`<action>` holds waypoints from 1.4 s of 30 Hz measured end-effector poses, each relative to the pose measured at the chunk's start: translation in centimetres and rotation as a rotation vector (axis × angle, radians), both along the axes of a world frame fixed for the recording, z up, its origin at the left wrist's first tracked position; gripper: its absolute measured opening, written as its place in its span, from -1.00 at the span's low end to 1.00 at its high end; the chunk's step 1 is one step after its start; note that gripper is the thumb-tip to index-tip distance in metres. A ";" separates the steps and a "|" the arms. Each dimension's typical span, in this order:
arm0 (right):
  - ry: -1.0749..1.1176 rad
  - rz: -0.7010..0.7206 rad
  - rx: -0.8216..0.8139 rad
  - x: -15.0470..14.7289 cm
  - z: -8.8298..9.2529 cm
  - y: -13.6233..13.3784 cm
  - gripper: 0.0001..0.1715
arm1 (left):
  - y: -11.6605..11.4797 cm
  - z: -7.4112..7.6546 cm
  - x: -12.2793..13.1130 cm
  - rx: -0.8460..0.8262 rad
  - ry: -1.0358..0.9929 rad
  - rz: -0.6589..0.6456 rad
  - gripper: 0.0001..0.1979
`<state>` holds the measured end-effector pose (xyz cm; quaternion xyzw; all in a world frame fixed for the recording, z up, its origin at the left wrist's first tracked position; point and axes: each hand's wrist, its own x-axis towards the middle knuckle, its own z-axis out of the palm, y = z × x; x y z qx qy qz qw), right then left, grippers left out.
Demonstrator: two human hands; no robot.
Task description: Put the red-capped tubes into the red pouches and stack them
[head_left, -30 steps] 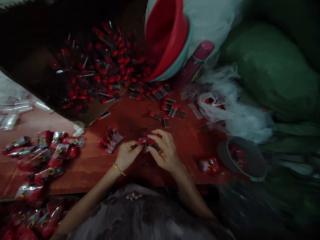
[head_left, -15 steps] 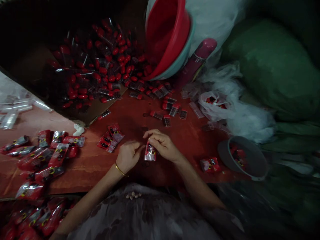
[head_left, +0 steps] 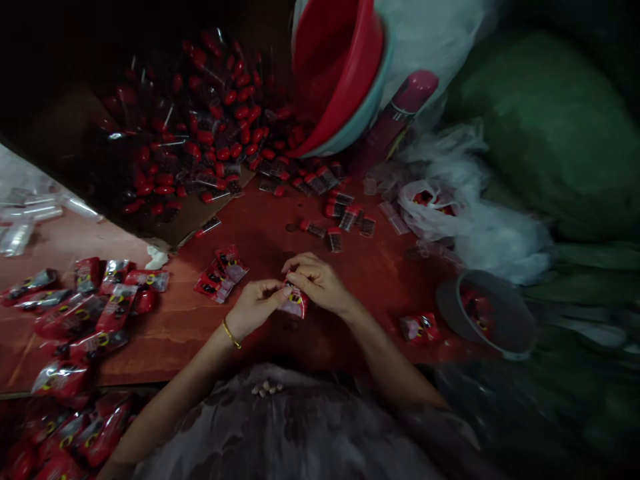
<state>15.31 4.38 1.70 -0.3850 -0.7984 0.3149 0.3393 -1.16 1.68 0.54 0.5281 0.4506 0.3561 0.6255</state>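
Between my two hands, over the red tabletop (head_left: 330, 343), is a small red printed packet (head_left: 296, 303) with a yellow-and-black mark. My right hand (head_left: 320, 283) pinches its upper part between thumb and fingers. From the other side my left hand (head_left: 255, 308), with a gold bangle at the wrist, has thumb and fingers closed at the packet's left edge. A few flat packets (head_left: 223, 273) of the same kind lie left of my hands. Beyond my hands are several small clear containers with red caps (head_left: 335, 239), dark inside.
A tipped cardboard box (head_left: 165, 233) spills red-capped containers at the back left. Filled packets (head_left: 100, 313) are piled left, more below the edge. Red basin (head_left: 345, 87), spray can (head_left: 400, 110) and plastic bags (head_left: 480, 227) stand behind; a grey tub (head_left: 450, 300) is right.
My left hand has moved up and right and taken hold of the packet's edge. The packet has turned and shifted slightly up and left. My right hand keeps its hold.
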 end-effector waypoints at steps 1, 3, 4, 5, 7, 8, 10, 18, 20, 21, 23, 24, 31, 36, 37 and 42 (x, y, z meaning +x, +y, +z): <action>0.005 0.031 -0.036 0.2 0.0 0.1 -0.50 | 0.0 -0.1 0.0 -0.020 0.004 0.011 -0.75; -0.002 0.104 -0.119 0.5 0.1 0.2 -0.56 | 0.1 -0.5 -0.1 -0.036 0.027 0.052 -0.74; -0.013 0.137 -0.160 0.7 0.1 0.3 -0.60 | 0.1 -0.7 -0.1 -0.041 0.034 0.071 -0.73; -0.026 0.169 -0.198 0.9 0.1 0.4 -0.64 | 0.0 -0.9 0.0 -0.047 0.037 0.080 -0.73; -0.045 0.227 -0.253 1.3 0.2 0.6 -0.67 | 0.0 -1.2 0.1 -0.060 0.034 0.073 -0.72; -0.050 0.251 -0.265 1.3 0.2 0.7 -0.67 | 0.0 -1.3 0.2 -0.065 0.033 0.067 -0.73; -0.054 0.279 -0.268 1.4 0.3 0.9 -0.66 | 0.1 -1.2 0.4 -0.085 0.019 0.073 -0.77; 0.180 0.033 -0.320 1.1 -0.4 0.9 -0.64 | 0.6 -0.1 0.5 -0.292 -0.212 0.252 -0.70; 0.258 -0.174 -0.291 1.2 -1.0 0.1 -0.61 | 0.6 -0.2 0.6 -0.389 -0.295 0.329 -0.69; 0.263 -0.241 -0.290 1.3 -1.3 -0.4 -0.60 | 0.6 -0.3 0.7 -0.453 -0.341 0.361 -0.69; 0.220 -0.285 -0.339 1.2 -1.7 -1.5 -0.57 | 0.7 -0.4 0.9 -0.568 -0.406 0.411 -0.68; 0.199 -0.278 -0.383 1.1 -1.9 -2.1 -0.56 | 0.7 -0.5 1.0 -0.605 -0.423 0.429 -0.67; 0.287 -0.308 -0.515 -0.5 -2.6 -3.2 -0.61 | 0.3 -0.1 1.5 -0.650 -0.429 0.392 -0.66; 0.093 -0.435 -0.264 1.0 -2.2 -2.8 -0.58 | 0.7 -0.2 0.4 -0.583 -0.399 0.454 -0.69; 0.010 -0.465 -0.181 1.5 -2.3 -2.9 -0.60 | 0.8 -0.2 0.1 -0.574 -0.401 0.486 -0.69; -0.480 -0.578 0.053 3.3 -4.2 -4.6 -0.49 | 1.6 -0.4 -0.7 -0.610 -0.432 0.539 -0.67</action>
